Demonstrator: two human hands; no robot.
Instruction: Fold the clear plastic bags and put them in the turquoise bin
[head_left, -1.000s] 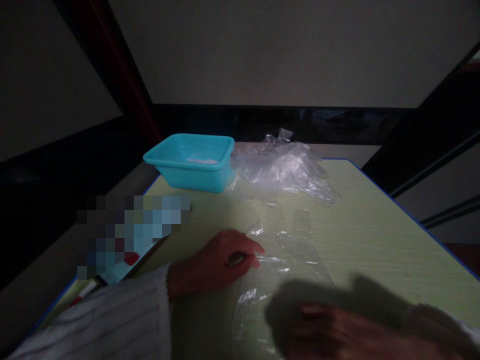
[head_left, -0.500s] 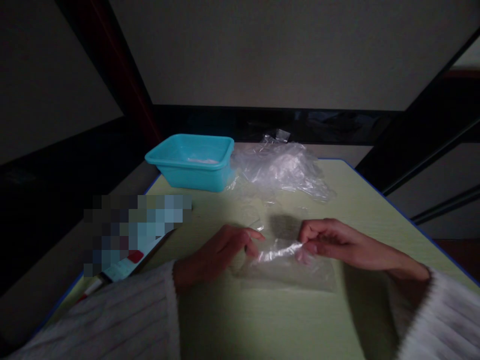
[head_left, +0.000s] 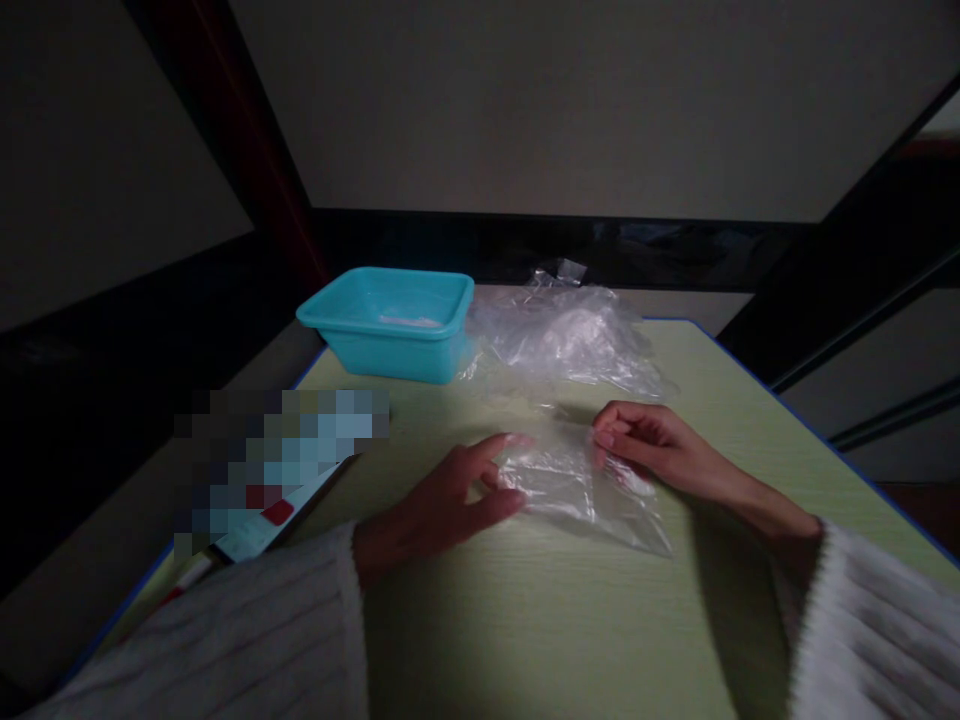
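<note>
A clear plastic bag [head_left: 559, 485] lies tilted over the table between my hands, with bright creases across its film. My right hand [head_left: 660, 445] pinches its upper right part between thumb and fingers, and the other fingers are curled. At the bag's left edge is my left hand [head_left: 457, 495], its thumb and forefinger spread apart. Those fingertips overlap the film, though whether they press on it I cannot tell. Behind the bag, a heap of crumpled clear plastic bags [head_left: 577, 335] covers the far part of the table.
A turquoise plastic basin [head_left: 397, 345] stands at the far left, with something pale inside. Nearer on the left lies a flat device with a lit screen [head_left: 255, 525], mostly blurred out. The pale table [head_left: 480, 630] has a blue edge and meets a wall panel at the back.
My right hand has risen slightly, lifting the bag's upper right part. The left thumb and forefinger have spread apart. The bag now lies flatter and more slanted.
</note>
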